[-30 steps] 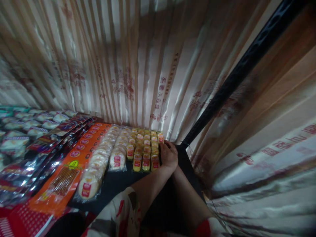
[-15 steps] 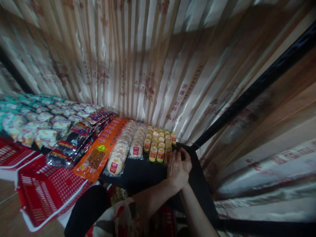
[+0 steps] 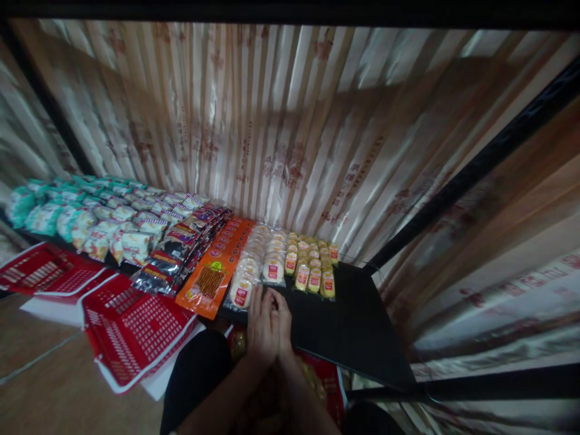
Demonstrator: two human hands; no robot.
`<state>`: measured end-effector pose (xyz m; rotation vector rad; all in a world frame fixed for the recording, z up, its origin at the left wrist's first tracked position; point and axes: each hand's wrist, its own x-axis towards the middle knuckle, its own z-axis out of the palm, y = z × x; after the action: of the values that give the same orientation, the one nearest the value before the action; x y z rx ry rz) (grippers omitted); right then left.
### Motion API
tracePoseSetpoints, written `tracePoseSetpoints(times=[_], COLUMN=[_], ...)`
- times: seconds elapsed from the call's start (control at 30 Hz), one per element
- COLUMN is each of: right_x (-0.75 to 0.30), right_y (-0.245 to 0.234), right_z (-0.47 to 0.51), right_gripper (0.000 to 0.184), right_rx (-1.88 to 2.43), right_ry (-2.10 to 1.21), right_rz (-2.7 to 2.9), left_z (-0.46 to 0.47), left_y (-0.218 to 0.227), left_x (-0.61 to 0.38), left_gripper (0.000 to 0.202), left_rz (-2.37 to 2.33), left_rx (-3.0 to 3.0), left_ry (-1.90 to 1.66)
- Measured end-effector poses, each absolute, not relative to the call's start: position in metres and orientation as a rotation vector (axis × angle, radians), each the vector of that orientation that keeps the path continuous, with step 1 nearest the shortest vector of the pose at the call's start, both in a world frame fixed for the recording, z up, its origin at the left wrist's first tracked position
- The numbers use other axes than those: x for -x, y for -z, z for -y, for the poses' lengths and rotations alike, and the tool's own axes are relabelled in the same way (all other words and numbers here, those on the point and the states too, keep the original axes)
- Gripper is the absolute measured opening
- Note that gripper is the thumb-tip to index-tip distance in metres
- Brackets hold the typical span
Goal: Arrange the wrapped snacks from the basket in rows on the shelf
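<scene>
My left hand (image 3: 261, 329) and my right hand (image 3: 283, 323) are side by side and touching, over the front edge of the black shelf (image 3: 362, 326). The left fingers stretch forward; the right ones are slightly bent towards them. No item shows in either hand, though the space between the palms is hidden. Just beyond the fingertips lies a row of clear-wrapped round crackers (image 3: 244, 281) with red labels. A shorter cracker row (image 3: 274, 260) stands beside it. To the right are small yellow packets (image 3: 314, 279) in several rows.
Left of the crackers lie an orange snack bag (image 3: 211, 281), dark shiny packets (image 3: 170, 257), white packets (image 3: 136, 244) and green-white packets (image 3: 45, 214). Red baskets (image 3: 136, 326) stand below the shelf. A pleated curtain (image 3: 281, 121) and black metal posts (image 3: 453, 175) surround it.
Both hands have moved left and back, from beside the yellow packets to the shelf's front edge near the crackers. The yellow packets are now fully uncovered. The view has shifted left and up.
</scene>
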<state>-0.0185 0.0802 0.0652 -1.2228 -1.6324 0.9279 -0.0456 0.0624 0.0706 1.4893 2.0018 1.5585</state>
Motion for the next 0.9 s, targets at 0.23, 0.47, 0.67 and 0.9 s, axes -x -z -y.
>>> tracePoseSetpoints(times=[0.23,0.47,0.67,0.9], right_x=[0.026,0.038,0.037,0.028], right_y=[-0.066,-0.084,-0.082,-0.079], right_z=[-0.098,-0.089,-0.083,-0.082], right_gripper=[0.032,0.020,0.023,0.024], right_rx=[1.416,1.479,1.427,1.353], right_ry=[-0.892,-0.809,-0.883,-0.910], right_rz=[1.635,1.721,1.685,1.607], left_z=[-0.051,-0.056,-0.048,-0.041], left_y=[-0.056,-0.062,-0.065,-0.074], left_x=[0.085,0.094,0.093,0.084], left_gripper=[0.049,0.049,0.050,0.046], left_rz=[-2.283,-2.280,-2.241,-2.179], left_rx=[-1.207,-1.081,-1.095,-1.085], left_ry=[-1.431,-1.434,-1.472,-1.577])
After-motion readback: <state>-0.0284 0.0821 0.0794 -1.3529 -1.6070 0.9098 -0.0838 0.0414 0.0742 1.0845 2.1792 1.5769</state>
